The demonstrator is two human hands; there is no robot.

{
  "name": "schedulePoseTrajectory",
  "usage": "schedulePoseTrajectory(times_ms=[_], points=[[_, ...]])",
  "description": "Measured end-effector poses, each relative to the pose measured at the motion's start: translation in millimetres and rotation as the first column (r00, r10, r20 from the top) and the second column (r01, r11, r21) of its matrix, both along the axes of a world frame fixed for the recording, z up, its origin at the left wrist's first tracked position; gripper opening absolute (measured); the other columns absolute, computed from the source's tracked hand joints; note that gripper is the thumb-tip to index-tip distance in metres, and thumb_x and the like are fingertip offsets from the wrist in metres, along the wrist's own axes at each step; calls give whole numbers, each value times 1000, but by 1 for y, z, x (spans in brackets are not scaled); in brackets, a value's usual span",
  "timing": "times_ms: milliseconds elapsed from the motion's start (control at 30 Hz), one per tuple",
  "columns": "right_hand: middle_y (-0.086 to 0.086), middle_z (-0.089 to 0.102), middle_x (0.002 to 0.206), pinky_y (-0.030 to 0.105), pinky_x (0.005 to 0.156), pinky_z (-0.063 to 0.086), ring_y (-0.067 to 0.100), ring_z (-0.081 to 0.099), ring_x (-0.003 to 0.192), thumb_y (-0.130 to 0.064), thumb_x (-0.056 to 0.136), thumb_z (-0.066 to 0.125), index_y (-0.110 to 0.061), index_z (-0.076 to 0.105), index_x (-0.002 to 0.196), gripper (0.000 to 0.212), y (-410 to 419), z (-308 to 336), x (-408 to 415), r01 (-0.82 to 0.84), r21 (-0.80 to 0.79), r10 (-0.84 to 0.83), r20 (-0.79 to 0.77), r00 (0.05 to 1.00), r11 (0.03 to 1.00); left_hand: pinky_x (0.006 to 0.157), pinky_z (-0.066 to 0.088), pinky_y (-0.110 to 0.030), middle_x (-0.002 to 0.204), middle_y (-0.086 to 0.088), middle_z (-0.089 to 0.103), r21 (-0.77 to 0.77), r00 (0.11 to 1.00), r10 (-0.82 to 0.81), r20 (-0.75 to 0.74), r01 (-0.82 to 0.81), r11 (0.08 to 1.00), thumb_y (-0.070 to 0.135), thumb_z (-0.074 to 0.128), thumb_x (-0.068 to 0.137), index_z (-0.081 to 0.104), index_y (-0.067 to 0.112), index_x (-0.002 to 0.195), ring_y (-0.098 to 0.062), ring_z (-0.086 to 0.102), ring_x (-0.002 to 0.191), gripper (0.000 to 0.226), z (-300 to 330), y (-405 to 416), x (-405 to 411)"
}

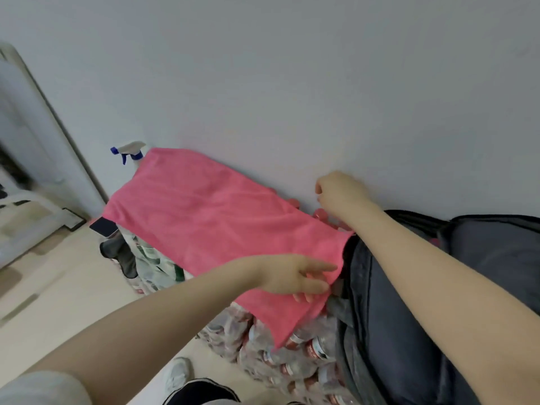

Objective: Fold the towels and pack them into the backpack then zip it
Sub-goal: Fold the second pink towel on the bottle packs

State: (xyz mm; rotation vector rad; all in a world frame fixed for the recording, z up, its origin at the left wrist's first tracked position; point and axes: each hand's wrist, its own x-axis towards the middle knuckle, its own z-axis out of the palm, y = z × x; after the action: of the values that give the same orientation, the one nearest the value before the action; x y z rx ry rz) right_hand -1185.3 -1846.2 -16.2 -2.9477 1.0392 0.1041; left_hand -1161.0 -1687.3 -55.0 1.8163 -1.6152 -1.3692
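A pink towel (210, 211) lies spread flat over packs of bottled water, running from a spray bottle at the far left to the backpack on the right. My left hand (295, 277) lies on the towel's near right corner, with the fingertips curled at its edge. Near the wall, my right hand (339, 191) hovers just beyond the towel's far right corner with its fingers loosely curled; I cannot tell whether it holds cloth. The dark grey backpack (482, 258) lies at the right under my right forearm.
Shrink-wrapped packs of water bottles (295, 355) are stacked beneath the towel. A spray bottle (130, 150) with a blue nozzle stands against the grey wall. A phone (103, 226) sticks out at the towel's left corner. The pale floor (58, 287) and my shoe (178, 375) are at lower left.
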Motion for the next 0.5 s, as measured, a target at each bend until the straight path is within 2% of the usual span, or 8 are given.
schedulePoseTrajectory(times_ms=[33, 100, 167, 233, 333, 433, 500], points=[[13, 57, 123, 38, 93, 45, 32, 54, 114, -15, 88, 49, -13, 62, 113, 28, 10, -3, 11, -58, 46, 56, 47, 997, 997, 80, 50, -23, 127, -9, 58, -30, 998, 41, -56, -42, 999, 19, 43, 97, 29, 19, 143, -19, 60, 87, 48, -1, 6, 8], [14, 62, 113, 37, 88, 47, 32, 58, 105, -18, 87, 49, -12, 66, 103, 24, 27, -9, 35, -177, 134, 160, 134, 978, 975, 73, 50, -14, 122, -4, 61, -164, 974, 215, -69, -223, 961, 16, 44, 96, 41, 18, 137, -9, 61, 78, 41, -4, 19, 37], [15, 64, 107, 34, 86, 45, 31, 58, 102, -17, 87, 50, -10, 67, 99, 22, 41, -12, 63, -288, 183, 254, 190, 948, 940, 64, 46, -8, 109, -2, 67, -295, 905, 424, -29, -413, 862, 13, 44, 95, 54, 17, 124, 0, 57, 65, 30, -6, 37, 76], [15, 64, 108, 31, 87, 42, 29, 57, 103, -14, 88, 51, -8, 67, 101, 21, 55, -13, 93, -350, 210, 298, 242, 923, 913, 64, 45, -13, 94, 2, 69, -370, 802, 598, 15, -551, 748, 12, 44, 94, 61, 16, 111, 4, 56, 60, 25, -7, 62, 119], [14, 60, 114, 28, 91, 39, 27, 56, 105, -11, 89, 51, -7, 65, 105, 22, 77, -16, 142, -406, 241, 327, 308, 893, 881, 68, 46, -21, 83, 6, 66, -409, 601, 799, -17, -733, 543, 10, 44, 93, 62, 20, 97, 4, 57, 62, 21, -10, 105, 182], [14, 52, 124, 31, 99, 37, 27, 54, 111, -10, 91, 47, -7, 61, 111, 25, 97, -26, 197, -449, 245, 365, 321, 874, 859, 78, 47, -29, 82, 9, 64, -428, 403, 913, -65, -838, 339, 9, 40, 93, 60, 22, 95, -7, 59, 76, 24, -16, 139, 240], [13, 50, 129, 35, 103, 37, 26, 50, 117, -10, 93, 42, -9, 58, 117, 28, 109, -35, 236, -462, 249, 383, 307, 871, 851, 85, 48, -34, 89, 4, 65, -392, 312, 947, -70, -882, 262, 8, 38, 93, 60, 20, 96, -15, 60, 84, 25, -26, 154, 273]])
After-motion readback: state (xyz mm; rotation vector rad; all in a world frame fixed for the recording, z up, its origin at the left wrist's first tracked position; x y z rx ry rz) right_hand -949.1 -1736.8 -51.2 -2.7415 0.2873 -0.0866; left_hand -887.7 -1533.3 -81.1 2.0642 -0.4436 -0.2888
